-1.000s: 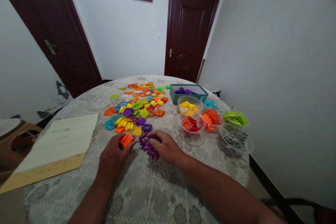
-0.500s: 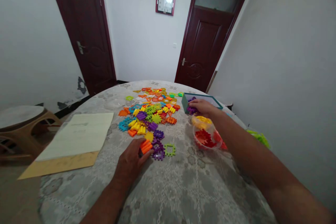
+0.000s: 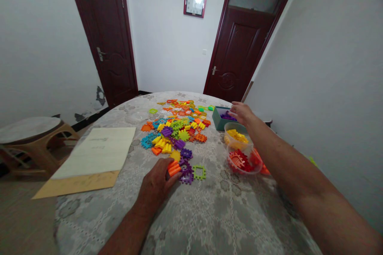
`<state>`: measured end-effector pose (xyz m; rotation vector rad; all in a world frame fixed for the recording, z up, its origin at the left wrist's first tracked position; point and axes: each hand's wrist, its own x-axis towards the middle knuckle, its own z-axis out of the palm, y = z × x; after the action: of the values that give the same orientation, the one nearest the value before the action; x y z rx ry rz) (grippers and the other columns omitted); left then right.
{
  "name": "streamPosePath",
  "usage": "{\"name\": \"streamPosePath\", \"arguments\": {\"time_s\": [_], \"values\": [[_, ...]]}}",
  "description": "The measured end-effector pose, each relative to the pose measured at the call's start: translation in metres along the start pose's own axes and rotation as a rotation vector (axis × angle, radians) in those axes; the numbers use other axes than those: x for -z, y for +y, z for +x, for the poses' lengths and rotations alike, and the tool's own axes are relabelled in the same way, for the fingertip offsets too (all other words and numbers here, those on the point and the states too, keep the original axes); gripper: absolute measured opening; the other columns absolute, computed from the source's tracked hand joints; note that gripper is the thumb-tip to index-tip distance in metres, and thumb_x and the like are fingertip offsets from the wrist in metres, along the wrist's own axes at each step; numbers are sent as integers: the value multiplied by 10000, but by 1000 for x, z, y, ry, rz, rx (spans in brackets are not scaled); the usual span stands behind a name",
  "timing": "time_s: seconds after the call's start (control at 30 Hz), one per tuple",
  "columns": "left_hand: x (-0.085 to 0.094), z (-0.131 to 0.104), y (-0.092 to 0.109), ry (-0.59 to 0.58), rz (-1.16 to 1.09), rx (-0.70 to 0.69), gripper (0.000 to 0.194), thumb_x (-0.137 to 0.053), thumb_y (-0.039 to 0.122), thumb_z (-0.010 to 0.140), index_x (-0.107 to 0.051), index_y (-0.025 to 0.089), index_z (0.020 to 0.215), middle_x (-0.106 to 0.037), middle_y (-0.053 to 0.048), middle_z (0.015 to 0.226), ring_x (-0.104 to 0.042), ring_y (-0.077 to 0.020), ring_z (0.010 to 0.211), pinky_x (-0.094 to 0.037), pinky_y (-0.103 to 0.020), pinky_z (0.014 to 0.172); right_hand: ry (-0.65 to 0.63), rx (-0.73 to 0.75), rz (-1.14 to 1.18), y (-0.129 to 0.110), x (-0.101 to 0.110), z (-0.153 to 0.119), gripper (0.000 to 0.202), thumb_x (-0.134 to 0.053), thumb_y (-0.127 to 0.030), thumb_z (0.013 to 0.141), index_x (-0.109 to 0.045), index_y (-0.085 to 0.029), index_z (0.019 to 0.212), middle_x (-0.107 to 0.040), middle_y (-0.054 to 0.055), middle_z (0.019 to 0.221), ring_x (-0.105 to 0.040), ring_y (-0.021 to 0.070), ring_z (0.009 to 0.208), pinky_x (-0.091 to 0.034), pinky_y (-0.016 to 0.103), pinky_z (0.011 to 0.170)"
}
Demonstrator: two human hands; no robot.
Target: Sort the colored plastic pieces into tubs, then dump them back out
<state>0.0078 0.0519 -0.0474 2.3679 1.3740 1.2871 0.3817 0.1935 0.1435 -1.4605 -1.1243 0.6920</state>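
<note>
My left hand [image 3: 157,179] is closed around an orange ribbed plastic building block [image 3: 174,168] near the front of the table. Touching or just beside it are purple gear-edged pieces [image 3: 187,174] and a lime square frame piece [image 3: 199,172]. Over the right side of a teal box [image 3: 220,124] hovers my right hand [image 3: 243,112], its fingers spread and nothing visible in them. Purple pieces [image 3: 228,116] lie inside that box. Toward me stand a clear tub with yellow pieces [image 3: 237,136] and another with red pieces [image 3: 239,160].
A heap of mixed coloured pieces [image 3: 176,129] spreads over the middle of the round table [image 3: 179,215]. Paper sheets [image 3: 98,149] lie at the left edge. Beyond them stands a stool [image 3: 30,129]. Orange-red pieces lie right of the red tub, partly behind my right forearm.
My right hand has let go of purple pieces in the teal box, opened, and shifted right and up. My left hand still holds the orange block. The view has turned slightly left.
</note>
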Motion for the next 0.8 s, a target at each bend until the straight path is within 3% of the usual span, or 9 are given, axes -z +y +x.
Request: {"name": "streamPosePath", "arguments": {"time_s": [0.07,0.13,0.23,0.3,0.4,0.5,0.57,0.63,0.8], "values": [[-1,0,1,-5,0,-16,396,-653,551,988,-639,235,1224,-746,-62,1043,-748,-215,857,-631,-347,798,-81,-35,22,0,-12,-22,213,-613,-80,945,-689,-157,1129,-725,110,1129,-725,178,906,-652,347,780],[-2,-1,0,-2,4,-20,414,-673,545,976,-634,231,1243,-759,-79,1083,-762,-243,955,-635,-375,861,-249,-33,9,1,-27,-54,199,-636,-81,911,-710,-166,1075,-740,109,1125,-733,182,898,-651,323,746],[-6,-4,-2,26,19,-8,518,-706,554,953,-590,227,1337,-760,-116,1204,-756,-276,1079,-626,-420,951,-612,66,-121,10,-57,-116,209,-696,-197,914,-737,-194,1120,-751,100,1153,-728,205,935,-632,296,694],[-7,-5,-5,24,18,-5,599,-715,557,946,-534,236,1418,-748,-122,1251,-751,-275,1092,-625,-424,957,-748,116,-199,23,-80,-158,272,-696,-270,937,-723,-217,1203,-758,86,1164,-724,206,947,-611,283,689],[-7,-6,-8,3,-6,-42,634,-691,531,968,-464,260,1495,-730,-115,1285,-737,-265,1110,-618,-418,967,-736,212,-290,47,-114,-208,289,-674,-230,934,-718,-228,1220,-784,47,1050,-717,184,883,-575,279,739],[-6,-6,-9,-15,-8,-81,603,-663,507,987,-458,275,1504,-713,-110,1297,-717,-272,1144,-608,-428,983,-622,228,-292,64,-133,-231,214,-637,-197,936,-738,-232,1121,-784,21,1002,-700,168,837,-543,267,727],[-5,-4,-8,-29,0,-100,595,-674,505,978,-475,271,1487,-706,-108,1277,-706,-279,1138,-608,-433,971,-540,234,-292,65,-130,-234,165,-642,-219,946,-740,-230,1078,-780,16,979,-693,169,829,-533,268,729],[-3,-1,-7,-17,19,-145,569,-701,499,960,-513,250,1436,-690,-121,1288,-673,-301,1189,-581,-462,1024,-469,282,-315,57,-111,-231,138,-643,-252,968,-734,-228,1069,-775,15,973,-695,174,847,-530,279,759],[2,5,-4,-3,145,-118,279,-611,369,995,-611,224,1234,-696,-137,1208,-637,-332,1176,-527,-509,1059,-177,470,-591,30,-19,-211,173,-610,-292,1012,-711,-227,1137,-760,69,1109,-692,211,978,-522,336,919]]}}
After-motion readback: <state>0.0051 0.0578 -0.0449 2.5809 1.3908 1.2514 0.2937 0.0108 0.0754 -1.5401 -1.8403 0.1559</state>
